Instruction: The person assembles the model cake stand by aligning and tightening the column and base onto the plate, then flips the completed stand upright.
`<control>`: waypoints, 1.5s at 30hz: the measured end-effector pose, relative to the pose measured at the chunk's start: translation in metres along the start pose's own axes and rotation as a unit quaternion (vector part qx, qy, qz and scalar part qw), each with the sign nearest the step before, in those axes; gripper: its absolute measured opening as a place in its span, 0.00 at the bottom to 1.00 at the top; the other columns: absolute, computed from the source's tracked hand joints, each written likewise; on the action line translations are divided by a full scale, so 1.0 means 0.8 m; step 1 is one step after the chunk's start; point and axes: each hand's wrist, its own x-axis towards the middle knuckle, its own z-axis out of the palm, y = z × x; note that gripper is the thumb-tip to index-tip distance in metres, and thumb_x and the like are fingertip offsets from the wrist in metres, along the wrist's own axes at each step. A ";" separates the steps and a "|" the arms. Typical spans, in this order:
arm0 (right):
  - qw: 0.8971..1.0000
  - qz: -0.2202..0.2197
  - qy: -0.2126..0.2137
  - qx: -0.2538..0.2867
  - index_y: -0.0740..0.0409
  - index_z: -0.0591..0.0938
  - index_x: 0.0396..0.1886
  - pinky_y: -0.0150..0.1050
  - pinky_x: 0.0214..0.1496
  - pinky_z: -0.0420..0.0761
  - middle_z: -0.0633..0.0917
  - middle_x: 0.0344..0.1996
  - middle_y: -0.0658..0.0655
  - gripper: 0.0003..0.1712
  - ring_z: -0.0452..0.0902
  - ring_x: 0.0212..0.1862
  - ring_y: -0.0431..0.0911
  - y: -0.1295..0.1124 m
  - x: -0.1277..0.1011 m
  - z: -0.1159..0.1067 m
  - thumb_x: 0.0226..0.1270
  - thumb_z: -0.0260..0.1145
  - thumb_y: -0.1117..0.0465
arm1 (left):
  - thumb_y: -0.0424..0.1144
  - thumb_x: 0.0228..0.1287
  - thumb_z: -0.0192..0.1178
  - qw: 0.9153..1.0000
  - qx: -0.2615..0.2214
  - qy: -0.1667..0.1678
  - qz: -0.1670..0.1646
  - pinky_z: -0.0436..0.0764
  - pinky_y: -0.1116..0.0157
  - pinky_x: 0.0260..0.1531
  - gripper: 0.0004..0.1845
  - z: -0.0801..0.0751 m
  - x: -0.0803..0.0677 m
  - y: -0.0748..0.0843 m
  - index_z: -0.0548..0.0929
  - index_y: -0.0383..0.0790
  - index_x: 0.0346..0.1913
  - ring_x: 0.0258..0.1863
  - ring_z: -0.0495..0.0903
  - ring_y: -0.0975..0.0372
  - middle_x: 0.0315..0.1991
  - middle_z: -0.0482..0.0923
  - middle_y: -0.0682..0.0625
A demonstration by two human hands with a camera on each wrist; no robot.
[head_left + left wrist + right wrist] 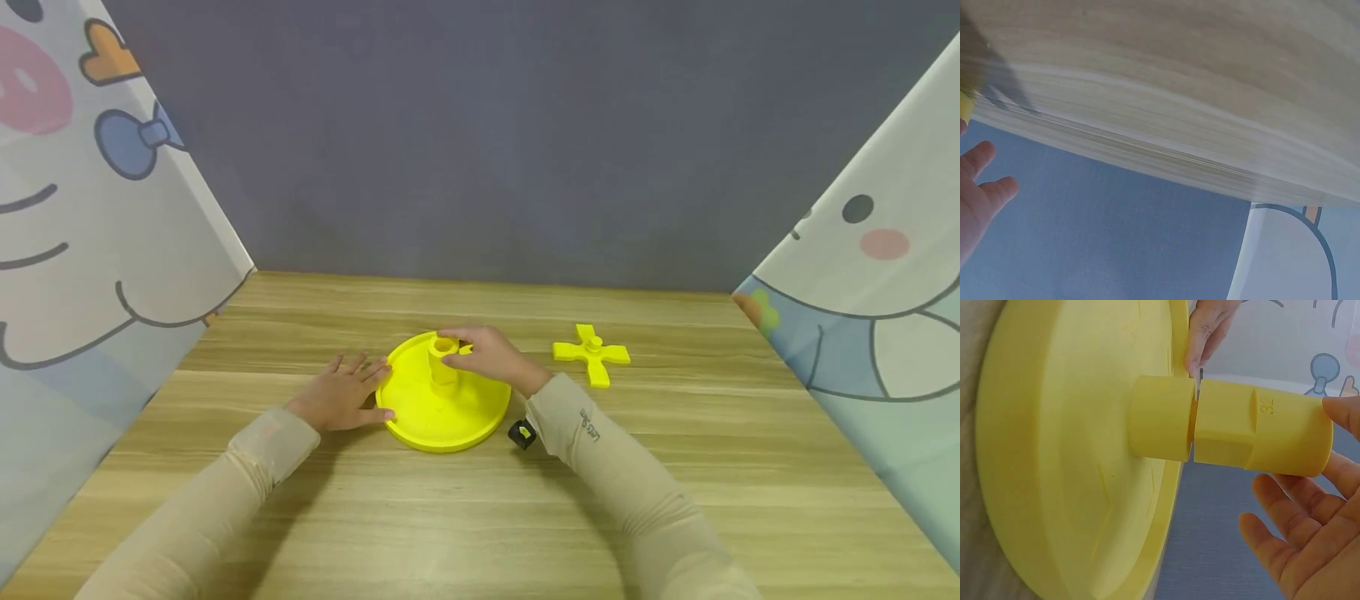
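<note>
Resting flat on the wooden table [675,500], my left hand [341,396] pressed straight fingers against the rim of the round yellow base [420,412]. My right hand [487,354] pinched the yellow tube [1260,434] — stamped "32" — sitting on the base's central stub [1160,419], mid-table.

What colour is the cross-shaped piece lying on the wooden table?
Bright yellow cross-shaped piece, matching the round base; the head view shows it best.

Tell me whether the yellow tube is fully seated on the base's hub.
Not seated: a gap shows between the tube and the hub of the round base, in the right wrist view.
</note>
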 end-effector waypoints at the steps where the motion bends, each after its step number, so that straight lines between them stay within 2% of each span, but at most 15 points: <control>1: 1.000 0.003 0.000 0.000 0.63 0.72 0.66 0.41 0.58 0.75 0.76 0.61 0.60 0.29 0.75 0.56 0.51 0.000 0.001 0.002 0.66 0.65 0.59 | 0.65 0.66 0.48 1.000 -0.001 0.002 0.001 0.53 0.36 0.63 0.44 0.001 -0.001 0.000 0.62 0.31 0.70 0.68 0.56 0.37 0.71 0.59 0.37; 5: 1.000 0.009 0.008 -0.001 0.63 0.72 0.66 0.36 0.52 0.77 0.78 0.59 0.60 0.31 0.77 0.50 0.51 -0.002 0.002 0.006 0.65 0.67 0.59 | 0.65 0.66 0.47 1.000 -0.002 0.008 0.002 0.53 0.36 0.63 0.44 0.004 -0.004 -0.001 0.63 0.31 0.70 0.68 0.56 0.37 0.70 0.60 0.37; 10: 1.000 0.002 0.015 -0.027 0.62 0.73 0.65 0.37 0.49 0.77 0.80 0.54 0.60 0.32 0.77 0.49 0.53 -0.005 0.003 0.006 0.63 0.68 0.57 | 0.64 0.67 0.48 1.000 -0.006 0.008 0.000 0.52 0.36 0.63 0.43 0.002 -0.004 0.001 0.63 0.31 0.70 0.69 0.55 0.37 0.70 0.60 0.37; 15: 0.996 0.042 0.034 -0.069 0.61 0.75 0.61 0.37 0.44 0.77 0.81 0.48 0.57 0.32 0.76 0.43 0.49 -0.008 0.006 0.008 0.62 0.69 0.49 | 0.63 0.67 0.49 1.000 -0.013 0.008 0.002 0.52 0.36 0.63 0.43 -0.002 -0.003 0.003 0.63 0.30 0.70 0.68 0.55 0.37 0.70 0.59 0.37; 17: 0.995 0.050 0.037 -0.077 0.61 0.74 0.63 0.38 0.45 0.77 0.81 0.49 0.58 0.35 0.76 0.44 0.48 -0.007 0.007 0.008 0.62 0.68 0.46 | 0.63 0.67 0.49 1.000 -0.016 0.006 0.002 0.52 0.35 0.63 0.43 -0.003 -0.003 0.003 0.62 0.30 0.70 0.69 0.55 0.37 0.70 0.59 0.37; 19: 0.997 0.043 0.034 -0.062 0.62 0.71 0.66 0.41 0.49 0.78 0.79 0.53 0.60 0.37 0.76 0.49 0.50 -0.006 0.007 0.007 0.63 0.67 0.47 | 0.63 0.67 0.49 1.000 -0.015 0.003 0.001 0.52 0.36 0.63 0.43 -0.003 -0.002 0.002 0.62 0.30 0.70 0.69 0.54 0.37 0.70 0.59 0.37; 22: 0.999 0.020 0.020 -0.018 0.63 0.66 0.69 0.45 0.58 0.75 0.74 0.61 0.63 0.37 0.73 0.57 0.54 -0.003 0.005 0.005 0.65 0.67 0.55 | 0.63 0.67 0.49 1.000 -0.012 0.004 0.000 0.52 0.36 0.64 0.43 -0.002 -0.002 0.001 0.62 0.30 0.70 0.69 0.54 0.37 0.71 0.59 0.37; 25: 1.000 0.004 0.002 0.011 0.64 0.66 0.69 0.45 0.61 0.73 0.72 0.64 0.63 0.35 0.71 0.59 0.54 0.001 0.003 0.002 0.64 0.65 0.62 | 0.63 0.67 0.49 1.000 -0.013 0.005 0.000 0.52 0.36 0.64 0.43 -0.001 -0.002 0.001 0.62 0.30 0.70 0.69 0.54 0.37 0.70 0.59 0.37; 30: 1.000 0.011 -0.007 0.018 0.65 0.69 0.67 0.38 0.55 0.76 0.75 0.61 0.61 0.33 0.74 0.54 0.51 0.002 0.003 0.002 0.64 0.66 0.62 | 0.63 0.67 0.49 1.000 -0.016 0.003 0.001 0.52 0.36 0.64 0.42 0.000 -0.001 0.001 0.62 0.30 0.70 0.69 0.54 0.37 0.71 0.59 0.36; 33: 0.999 0.027 0.013 0.020 0.64 0.72 0.65 0.36 0.51 0.77 0.79 0.55 0.60 0.32 0.76 0.51 0.51 -0.001 0.004 0.005 0.62 0.69 0.61 | 0.63 0.67 0.49 1.000 -0.014 0.003 0.002 0.52 0.36 0.63 0.42 -0.001 -0.001 0.000 0.62 0.30 0.70 0.69 0.54 0.37 0.71 0.58 0.37; 36: 0.998 0.047 0.036 -0.002 0.62 0.75 0.61 0.37 0.49 0.78 0.81 0.48 0.58 0.32 0.77 0.48 0.50 -0.005 0.005 0.007 0.59 0.72 0.56 | 0.63 0.67 0.48 1.000 -0.012 0.002 0.001 0.52 0.36 0.64 0.43 -0.001 -0.001 -0.001 0.62 0.30 0.70 0.69 0.54 0.37 0.71 0.58 0.37; 40: 0.997 0.059 0.043 -0.027 0.62 0.72 0.63 0.40 0.50 0.78 0.80 0.51 0.60 0.37 0.77 0.49 0.50 -0.006 0.006 0.010 0.58 0.72 0.50 | 0.63 0.67 0.48 1.000 -0.012 0.002 -0.001 0.51 0.36 0.64 0.43 0.000 -0.001 -0.001 0.61 0.30 0.70 0.69 0.54 0.37 0.71 0.58 0.37; 43: 0.998 0.049 0.038 0.002 0.63 0.69 0.66 0.41 0.53 0.78 0.78 0.57 0.62 0.37 0.77 0.52 0.51 -0.002 0.006 0.010 0.61 0.70 0.52 | 0.63 0.67 0.48 1.000 -0.018 0.002 -0.002 0.51 0.35 0.63 0.43 0.001 -0.002 0.000 0.62 0.31 0.71 0.69 0.54 0.37 0.71 0.58 0.37; 45: 0.998 0.038 0.032 0.025 0.63 0.69 0.67 0.40 0.53 0.79 0.78 0.57 0.62 0.35 0.77 0.52 0.52 0.002 0.005 0.010 0.63 0.69 0.56 | 0.64 0.67 0.48 1.000 -0.019 0.002 -0.002 0.52 0.35 0.63 0.43 0.001 -0.002 0.000 0.61 0.31 0.71 0.69 0.54 0.36 0.71 0.58 0.37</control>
